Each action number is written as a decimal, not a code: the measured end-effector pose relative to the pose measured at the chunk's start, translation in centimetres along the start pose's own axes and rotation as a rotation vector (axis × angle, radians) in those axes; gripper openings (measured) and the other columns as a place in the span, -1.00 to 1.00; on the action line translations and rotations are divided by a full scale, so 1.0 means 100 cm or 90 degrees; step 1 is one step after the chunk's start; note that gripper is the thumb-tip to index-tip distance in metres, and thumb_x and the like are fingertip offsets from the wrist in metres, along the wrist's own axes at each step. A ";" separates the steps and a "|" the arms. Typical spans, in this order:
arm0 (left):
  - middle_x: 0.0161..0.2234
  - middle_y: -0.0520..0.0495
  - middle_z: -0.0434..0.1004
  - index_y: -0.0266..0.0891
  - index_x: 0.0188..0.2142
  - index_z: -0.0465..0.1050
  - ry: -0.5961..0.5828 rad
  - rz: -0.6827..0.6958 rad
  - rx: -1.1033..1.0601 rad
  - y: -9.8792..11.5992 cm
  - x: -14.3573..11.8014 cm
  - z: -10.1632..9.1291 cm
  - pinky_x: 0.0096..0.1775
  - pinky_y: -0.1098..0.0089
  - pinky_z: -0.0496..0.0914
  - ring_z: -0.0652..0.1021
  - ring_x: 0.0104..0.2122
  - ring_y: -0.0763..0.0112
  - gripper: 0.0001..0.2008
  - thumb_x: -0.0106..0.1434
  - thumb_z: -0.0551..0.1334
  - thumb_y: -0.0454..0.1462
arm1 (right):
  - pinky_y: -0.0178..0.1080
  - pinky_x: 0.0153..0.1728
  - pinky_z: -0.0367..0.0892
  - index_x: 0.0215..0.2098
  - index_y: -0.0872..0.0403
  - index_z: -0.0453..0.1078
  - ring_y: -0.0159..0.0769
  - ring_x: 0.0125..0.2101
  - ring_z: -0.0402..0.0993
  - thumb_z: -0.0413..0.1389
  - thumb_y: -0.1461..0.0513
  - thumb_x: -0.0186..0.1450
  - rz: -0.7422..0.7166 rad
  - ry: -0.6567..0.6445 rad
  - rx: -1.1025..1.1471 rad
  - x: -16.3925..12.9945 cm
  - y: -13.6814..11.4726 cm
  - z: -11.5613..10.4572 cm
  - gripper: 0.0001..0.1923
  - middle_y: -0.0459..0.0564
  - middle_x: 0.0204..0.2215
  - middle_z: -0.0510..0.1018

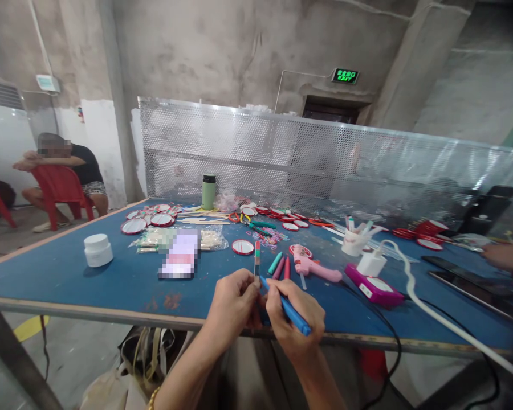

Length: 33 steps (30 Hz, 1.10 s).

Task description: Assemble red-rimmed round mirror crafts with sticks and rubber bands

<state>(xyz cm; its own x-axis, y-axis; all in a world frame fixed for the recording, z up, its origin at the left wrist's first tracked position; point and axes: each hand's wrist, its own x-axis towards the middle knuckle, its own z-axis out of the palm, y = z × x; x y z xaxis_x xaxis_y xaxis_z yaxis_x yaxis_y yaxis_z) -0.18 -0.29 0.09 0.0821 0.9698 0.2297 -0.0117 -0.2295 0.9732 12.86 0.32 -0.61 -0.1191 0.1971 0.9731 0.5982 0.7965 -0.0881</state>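
My left hand (234, 302) holds a thin flat stick (257, 257) upright, its upper part coloured in bands of red, green and blue. My right hand (294, 316) grips a blue marker (287, 308) whose tip touches the stick's lower part. Both hands hover over the near edge of the blue table (68, 273). Just beyond them lie a teal marker (275, 263) and two pink-red markers (283, 267).
A pink glue gun (312, 265), a magenta box (374, 289), a white charger with cable (371, 263), a white jar (98, 250), a green bottle (208, 191) and several red-rimmed discs (243, 246) lie on the table. Another person's hand (504, 255) is at right; a person sits far left.
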 end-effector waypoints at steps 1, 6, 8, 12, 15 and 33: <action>-0.69 0.12 0.35 -0.18 -0.49 0.27 0.003 0.005 0.006 0.000 0.000 0.000 -0.69 0.49 0.27 0.43 -0.75 0.43 -0.76 0.21 0.14 -0.11 | -0.34 -0.39 0.41 -0.29 0.10 0.46 -0.37 -0.51 0.57 0.08 0.37 0.32 -0.004 -0.003 0.000 0.000 0.000 0.000 -0.87 -0.07 -0.50 0.61; -0.70 0.11 0.34 -0.19 -0.53 0.25 0.027 0.020 0.051 0.001 0.001 -0.001 -0.67 0.52 0.23 0.42 -0.73 0.46 -0.77 0.20 0.12 -0.16 | -0.33 -0.36 0.43 -0.26 0.09 0.47 -0.36 -0.47 0.59 0.08 0.38 0.32 -0.003 -0.003 0.022 0.000 0.000 0.000 -0.86 -0.06 -0.47 0.62; -0.70 0.11 0.35 -0.19 -0.53 0.25 0.027 0.018 0.051 0.002 0.001 -0.001 -0.66 0.53 0.21 0.41 -0.73 0.47 -0.78 0.21 0.12 -0.16 | -0.34 -0.36 0.43 -0.26 0.09 0.47 -0.36 -0.47 0.58 0.08 0.38 0.31 0.003 -0.004 0.024 -0.001 0.000 0.000 -0.86 -0.06 -0.47 0.62; -0.70 0.10 0.36 -0.20 -0.53 0.27 0.030 0.029 0.059 0.002 0.000 -0.001 -0.63 0.53 0.20 0.40 -0.71 0.48 -0.79 0.20 0.13 -0.18 | -0.33 -0.33 0.43 -0.26 0.09 0.47 -0.35 -0.45 0.59 0.09 0.38 0.31 -0.004 -0.013 0.018 -0.001 0.000 -0.001 -0.86 -0.06 -0.45 0.63; -0.71 0.10 0.35 -0.20 -0.54 0.28 0.034 0.028 0.060 0.002 -0.001 -0.001 -0.62 0.53 0.19 0.40 -0.71 0.48 -0.79 0.19 0.13 -0.19 | -0.33 -0.33 0.44 -0.26 0.09 0.48 -0.35 -0.45 0.60 0.08 0.38 0.31 -0.007 -0.009 0.020 -0.001 -0.001 -0.001 -0.86 -0.05 -0.45 0.64; -0.66 0.10 0.37 -0.20 -0.51 0.26 0.017 -0.002 0.019 0.002 0.000 0.000 -0.64 0.52 0.25 0.39 -0.71 0.49 -0.75 0.21 0.15 -0.13 | -0.34 -0.39 0.43 -0.28 0.08 0.46 -0.38 -0.51 0.57 0.08 0.39 0.31 -0.003 0.004 0.008 0.001 -0.002 0.000 -0.86 -0.07 -0.50 0.62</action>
<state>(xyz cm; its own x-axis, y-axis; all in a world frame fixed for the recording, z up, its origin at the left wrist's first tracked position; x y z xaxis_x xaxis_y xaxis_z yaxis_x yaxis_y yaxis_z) -0.20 -0.37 0.28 0.0560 0.9722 0.2272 0.0187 -0.2285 0.9734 12.75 0.17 -0.44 -0.1175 0.1893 0.9749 0.5870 0.8051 -0.0856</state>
